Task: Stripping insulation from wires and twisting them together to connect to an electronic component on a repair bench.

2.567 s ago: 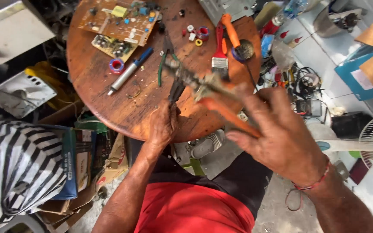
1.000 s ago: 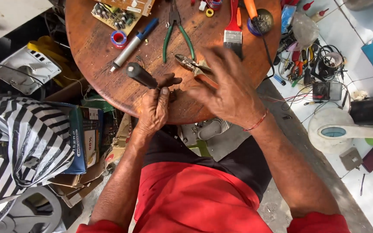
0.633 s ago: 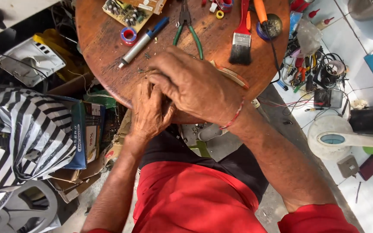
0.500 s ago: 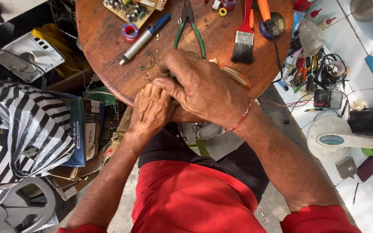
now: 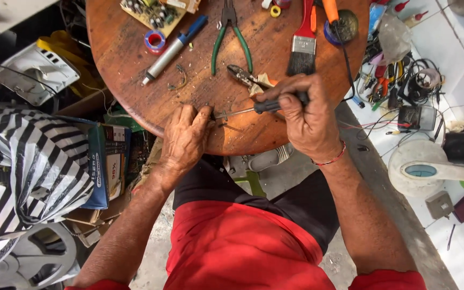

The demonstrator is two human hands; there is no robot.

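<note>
A round, scuffed wooden table (image 5: 135,80) fills the upper centre, its near edge bare. The right hand (image 5: 307,115) grips a black-handled screwdriver (image 5: 253,109) at centre, shaft pointing left. The left hand (image 5: 186,137), fingers curled, pinches something small and hidden at the tip.
</note>
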